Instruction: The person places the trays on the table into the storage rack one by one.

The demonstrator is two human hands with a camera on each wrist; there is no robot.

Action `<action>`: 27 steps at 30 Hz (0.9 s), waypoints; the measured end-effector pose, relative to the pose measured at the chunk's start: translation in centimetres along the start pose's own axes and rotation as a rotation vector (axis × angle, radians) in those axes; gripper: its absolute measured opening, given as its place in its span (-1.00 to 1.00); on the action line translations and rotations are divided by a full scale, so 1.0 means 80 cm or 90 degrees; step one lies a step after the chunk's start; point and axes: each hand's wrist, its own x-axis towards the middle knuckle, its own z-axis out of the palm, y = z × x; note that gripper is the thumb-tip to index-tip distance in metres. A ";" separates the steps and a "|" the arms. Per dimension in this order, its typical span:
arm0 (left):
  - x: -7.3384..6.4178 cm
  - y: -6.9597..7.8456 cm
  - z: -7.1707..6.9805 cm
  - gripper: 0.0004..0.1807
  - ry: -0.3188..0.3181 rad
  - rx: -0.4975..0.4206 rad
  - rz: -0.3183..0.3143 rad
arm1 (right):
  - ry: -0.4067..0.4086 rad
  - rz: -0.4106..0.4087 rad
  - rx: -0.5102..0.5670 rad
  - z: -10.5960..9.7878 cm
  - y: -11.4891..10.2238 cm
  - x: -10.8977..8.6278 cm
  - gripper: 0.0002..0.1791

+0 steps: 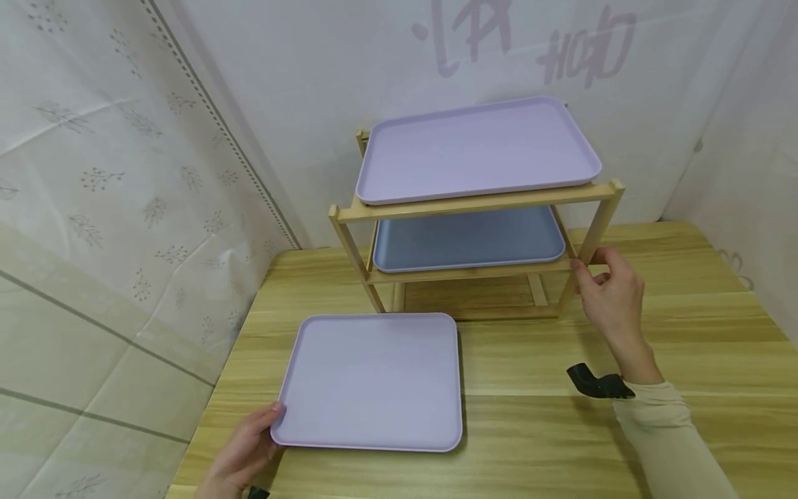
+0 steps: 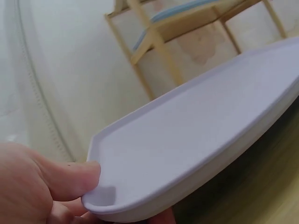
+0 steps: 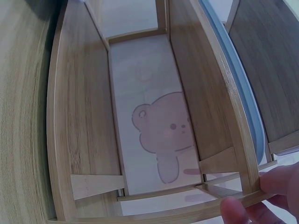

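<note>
A lavender rectangular tray is at the front left, over the wooden table. My left hand pinches its near left corner, thumb on the rim and fingers underneath. In the left wrist view the tray's near side stands above the tabletop. At the right end of a three-level wooden rack, my right hand grips the front post at middle-shelf height. On the rack's top level lies a second lavender tray. The middle level bears a blue tray.
The rack's bottom shelf shows bare wood. Behind the rack hangs a pale curtain with lettering and a printed bear. A leaf-patterned curtain hangs along the left. The wooden table extends to the right of the front tray.
</note>
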 end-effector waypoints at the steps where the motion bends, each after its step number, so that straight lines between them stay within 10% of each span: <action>1: 0.004 -0.002 0.005 -0.46 -0.002 0.004 -0.002 | -0.001 0.002 0.001 0.000 0.000 0.000 -0.73; 27: 0.074 -0.060 0.095 -0.68 0.021 0.026 -0.090 | -0.009 -0.015 0.005 -0.002 0.003 0.001 -0.74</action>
